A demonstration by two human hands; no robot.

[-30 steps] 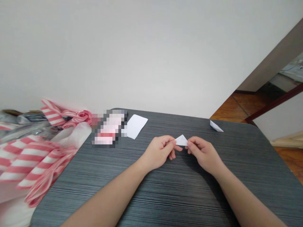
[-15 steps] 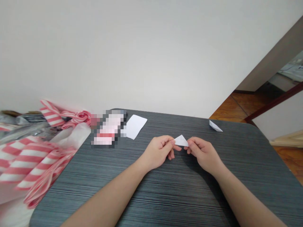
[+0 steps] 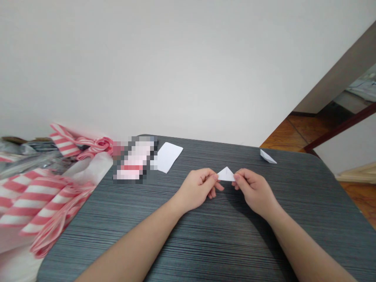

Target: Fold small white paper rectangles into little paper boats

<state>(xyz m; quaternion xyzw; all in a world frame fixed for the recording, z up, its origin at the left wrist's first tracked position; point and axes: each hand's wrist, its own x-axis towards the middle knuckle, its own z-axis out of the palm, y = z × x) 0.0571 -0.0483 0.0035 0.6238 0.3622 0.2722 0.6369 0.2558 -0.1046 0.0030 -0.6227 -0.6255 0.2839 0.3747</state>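
Note:
A small white folded paper (image 3: 226, 174), triangular with its peak pointing away from me, is held just above the dark table. My left hand (image 3: 200, 184) pinches its left corner between thumb and index finger, the other fingers curled loosely below. At the right corner, my right hand (image 3: 253, 189) grips the paper the same way, its fingertips partly hidden behind it. Beyond my right hand lies another folded white paper piece (image 3: 268, 156), narrow and pointed. White paper sheets (image 3: 169, 157) rest flat to the left of my hands.
The dark wood-grain table (image 3: 205, 243) has rounded corners and meets a white wall (image 3: 188, 70) at the back. A pixelated flat object (image 3: 135, 158) lies at its far left. Red-and-white striped cloth (image 3: 38, 196) is heaped beside the left edge. Brown floor (image 3: 305, 129) shows at right.
The folded paper has shifted very slightly right, its underside edge now more level. My right hand has moved a touch to the right with it; both hands keep their pinch.

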